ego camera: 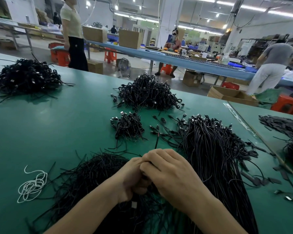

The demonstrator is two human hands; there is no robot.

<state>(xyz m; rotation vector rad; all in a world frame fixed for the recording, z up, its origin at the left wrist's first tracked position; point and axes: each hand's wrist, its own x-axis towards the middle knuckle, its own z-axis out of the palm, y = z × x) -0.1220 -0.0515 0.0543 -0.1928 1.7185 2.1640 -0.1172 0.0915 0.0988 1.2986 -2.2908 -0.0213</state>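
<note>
Cable [145, 177] shows dark between both hands, over the near middle of the table [57, 124]. From the left, a white string [32, 183] lies loose and a heap of ties [91, 169] spreads beside the left hand [131, 176]. Its fingers curl on the cable and press against the right hand [169, 171], likewise curled on it, with a long bundle [210, 149] just right
</note>
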